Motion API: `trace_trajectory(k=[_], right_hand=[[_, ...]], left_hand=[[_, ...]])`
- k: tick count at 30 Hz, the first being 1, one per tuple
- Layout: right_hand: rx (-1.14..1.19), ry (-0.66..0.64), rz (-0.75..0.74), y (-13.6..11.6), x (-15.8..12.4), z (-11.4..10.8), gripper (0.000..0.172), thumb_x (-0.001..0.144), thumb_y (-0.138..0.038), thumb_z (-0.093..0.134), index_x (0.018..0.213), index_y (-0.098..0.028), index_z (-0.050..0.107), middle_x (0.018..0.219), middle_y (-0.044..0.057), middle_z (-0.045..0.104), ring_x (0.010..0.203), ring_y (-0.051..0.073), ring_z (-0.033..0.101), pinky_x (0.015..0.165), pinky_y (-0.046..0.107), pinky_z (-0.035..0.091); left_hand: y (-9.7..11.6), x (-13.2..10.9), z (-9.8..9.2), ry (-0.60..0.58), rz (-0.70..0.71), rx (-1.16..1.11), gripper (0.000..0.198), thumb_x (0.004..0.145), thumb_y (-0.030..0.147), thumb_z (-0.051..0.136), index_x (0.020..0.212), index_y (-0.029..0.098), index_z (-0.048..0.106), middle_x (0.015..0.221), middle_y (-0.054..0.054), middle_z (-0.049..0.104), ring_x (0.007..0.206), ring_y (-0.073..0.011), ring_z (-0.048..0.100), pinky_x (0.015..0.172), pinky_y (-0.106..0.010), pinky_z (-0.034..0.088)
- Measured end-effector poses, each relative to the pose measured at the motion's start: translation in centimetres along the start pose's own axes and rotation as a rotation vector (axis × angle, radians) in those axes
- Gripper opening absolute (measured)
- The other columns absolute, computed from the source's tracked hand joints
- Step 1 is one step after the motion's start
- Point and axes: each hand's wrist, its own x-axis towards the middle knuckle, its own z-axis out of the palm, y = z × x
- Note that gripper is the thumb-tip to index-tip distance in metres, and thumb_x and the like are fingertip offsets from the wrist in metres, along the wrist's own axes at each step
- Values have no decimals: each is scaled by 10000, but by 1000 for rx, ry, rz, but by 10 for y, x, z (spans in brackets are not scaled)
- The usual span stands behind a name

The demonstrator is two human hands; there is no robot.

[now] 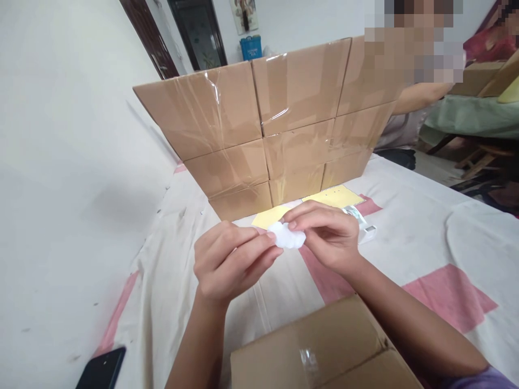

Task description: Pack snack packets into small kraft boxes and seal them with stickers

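A small white piece, soft-looking with a lumpy edge, is held up in the middle of the head view. My left hand pinches its left end between thumb and fingers. At its right end, my right hand grips it with the fingertips. Behind the hands, yellow sheets lie on the cloth at the foot of the cardboard boxes. A small white box sits just beyond my right hand, partly hidden by it.
Taped cardboard boxes stand like a wall across the cloth-covered table. A closed carton is close below my hands. A dark phone lies at the lower left. Another person's arm reaches behind the boxes at the right.
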Motion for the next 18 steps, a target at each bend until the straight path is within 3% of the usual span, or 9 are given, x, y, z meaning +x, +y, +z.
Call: trace_trajectory(k=[7,11,18], right_hand=[[122,-26,89,-6,-1,0,131,930,-361,655,973,-257,721,896,61,728,825,208,677,659,351,567],[144,-24,153,-8,-1,1,65,902,-277,692,966,-263,689,887,48,703,770,182,646,596,314,545],[257,-54,261,-11,0,1,120,915,-196,667,1029,-231,674,906,52,682,790,163,669,530,253,538]], left_hand=[[1,1,2,-23,11,43,184,774,158,788,908,193,666,740,10,691,576,-112,578,469,-261,435],[2,3,3,-56,26,31,195,777,173,800,916,191,663,745,11,703,601,-116,604,492,-265,458],[2,6,0,-93,32,89,242,741,200,840,908,197,664,742,3,698,594,-124,586,496,-281,445]])
